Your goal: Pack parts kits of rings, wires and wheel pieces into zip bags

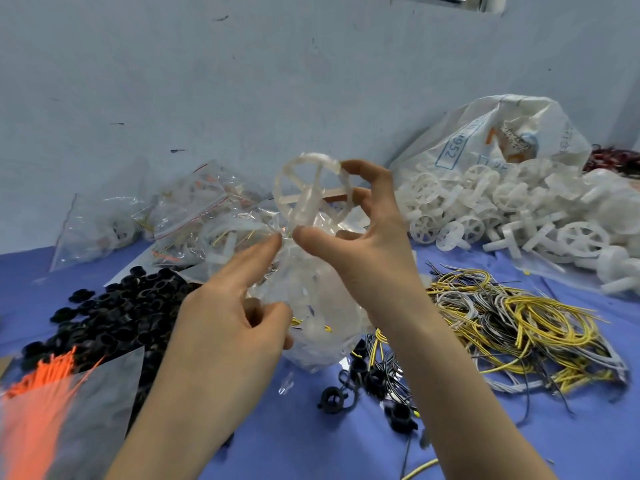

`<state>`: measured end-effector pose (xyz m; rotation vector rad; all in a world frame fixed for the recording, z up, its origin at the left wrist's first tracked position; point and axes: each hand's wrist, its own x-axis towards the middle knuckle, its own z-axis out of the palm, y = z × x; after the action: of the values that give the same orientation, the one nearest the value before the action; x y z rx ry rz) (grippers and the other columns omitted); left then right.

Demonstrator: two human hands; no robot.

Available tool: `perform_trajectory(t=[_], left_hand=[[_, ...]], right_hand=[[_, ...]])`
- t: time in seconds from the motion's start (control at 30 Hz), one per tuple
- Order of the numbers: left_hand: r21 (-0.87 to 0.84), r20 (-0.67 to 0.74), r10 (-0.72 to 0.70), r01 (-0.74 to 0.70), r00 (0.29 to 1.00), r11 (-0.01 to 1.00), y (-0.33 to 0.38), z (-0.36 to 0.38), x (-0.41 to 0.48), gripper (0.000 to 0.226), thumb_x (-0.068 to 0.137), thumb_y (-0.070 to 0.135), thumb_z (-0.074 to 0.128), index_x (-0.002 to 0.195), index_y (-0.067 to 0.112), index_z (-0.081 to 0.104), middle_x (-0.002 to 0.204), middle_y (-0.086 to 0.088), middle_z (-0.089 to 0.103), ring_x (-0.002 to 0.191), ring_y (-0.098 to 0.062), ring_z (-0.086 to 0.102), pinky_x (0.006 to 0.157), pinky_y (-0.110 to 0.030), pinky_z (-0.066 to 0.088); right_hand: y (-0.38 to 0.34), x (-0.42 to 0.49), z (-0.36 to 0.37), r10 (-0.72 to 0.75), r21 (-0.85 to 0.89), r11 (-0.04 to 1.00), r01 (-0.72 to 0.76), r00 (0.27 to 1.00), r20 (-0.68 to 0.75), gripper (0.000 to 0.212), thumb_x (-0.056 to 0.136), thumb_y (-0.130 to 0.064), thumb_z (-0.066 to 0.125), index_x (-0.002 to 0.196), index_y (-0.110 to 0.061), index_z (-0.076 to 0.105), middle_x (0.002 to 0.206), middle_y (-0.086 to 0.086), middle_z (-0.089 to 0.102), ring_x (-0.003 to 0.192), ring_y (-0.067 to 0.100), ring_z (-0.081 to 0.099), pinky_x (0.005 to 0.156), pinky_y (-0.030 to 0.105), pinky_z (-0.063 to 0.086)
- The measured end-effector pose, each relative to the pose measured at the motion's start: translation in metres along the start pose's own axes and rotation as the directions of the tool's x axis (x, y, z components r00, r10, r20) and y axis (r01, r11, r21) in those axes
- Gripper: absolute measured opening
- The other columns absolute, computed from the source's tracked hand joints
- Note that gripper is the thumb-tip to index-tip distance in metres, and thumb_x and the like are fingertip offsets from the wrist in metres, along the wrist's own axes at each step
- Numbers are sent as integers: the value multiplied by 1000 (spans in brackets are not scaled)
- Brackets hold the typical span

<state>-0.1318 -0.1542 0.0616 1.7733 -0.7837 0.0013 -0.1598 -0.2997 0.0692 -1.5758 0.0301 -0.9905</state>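
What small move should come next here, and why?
Probably lower the white wheel piece hub-first into the clear zip bag. The right hand pinches it just above the bag's mouth, which the left hand holds up and seems to spread with its forefinger. Yellow wire already shows inside the bag.

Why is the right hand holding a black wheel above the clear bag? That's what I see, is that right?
Not quite: the head view shows the wheel is white, not black. The right hand does hold it above the clear bag, which the left hand grips.
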Motion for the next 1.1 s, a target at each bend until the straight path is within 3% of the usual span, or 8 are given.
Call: perform_trajectory(t=[0.27,0.4,0.53,0.63,0.73,0.83,0.93,1.1], left_hand=[[48,39,9,-11,999,999,-10,-1,14,52,80,-11,47,95,35,65,78,-19,65,63,-16,68,52,-22,42],[377,229,220,-295,948,878,-9,-3,12,82,77,-15,45,110,59,59,143,32,35,116,-3,54,82,-27,49],[549,311,75,-243,948,800,-6,-4,1,74,88,2,40,95,76,48,144,50,-7,131,-7,44,92,-35,49],[483,212,125,-215,969,849,-14,-3,5,62,91,3,40,131,49,48,144,45,3,136,2,35,103,-23,39],[353,127,80,-120,989,928,-17,1,5,58,89,-2,45,138,30,49,127,47,22,117,33,27,92,7,22],[178,42,7,-14,999,984,-11,4,4,59,83,-4,48,125,36,60,123,45,39,89,0,68,65,-7,44],[21,28,-13,12,1000,1000,-11,5,5,63,84,-9,49,107,49,61,120,30,60,41,-14,58,43,-13,43],[-145,78,-50,61,996,988,-9,7,4,67,88,-15,46,111,48,56,120,49,47,39,-16,53,42,-19,47]], right_hand=[[-8,8,-22,114,196,973,-119,993,37,65,55,-36,73,115,-42,50,106,-15,61,61,11,62,80,46,45],[-12,9,-28,47,300,950,-84,990,130,60,60,-31,72,114,-45,50,115,-12,59,77,17,69,91,64,39],[-15,10,-34,31,294,953,-78,986,161,58,60,-30,71,114,-41,53,111,-12,60,65,11,57,74,43,48],[-16,10,-38,68,306,942,-137,972,227,51,59,-34,64,109,-36,58,94,-14,63,60,13,42,61,27,42],[-19,11,-40,119,294,930,-222,936,331,45,53,-38,57,96,-27,65,80,-7,62,60,15,35,53,21,34],[-20,9,-47,145,181,951,-251,878,456,49,51,-40,51,93,-21,68,78,3,58,63,16,39,49,22,31],[-21,8,-50,184,24,970,-240,801,570,56,52,-40,49,98,-14,67,78,-1,65,59,17,42,46,21,31],[-25,10,-46,417,-461,869,-182,771,482,52,63,-35,49,104,-8,69,75,12,65,65,23,49,59,26,42]])
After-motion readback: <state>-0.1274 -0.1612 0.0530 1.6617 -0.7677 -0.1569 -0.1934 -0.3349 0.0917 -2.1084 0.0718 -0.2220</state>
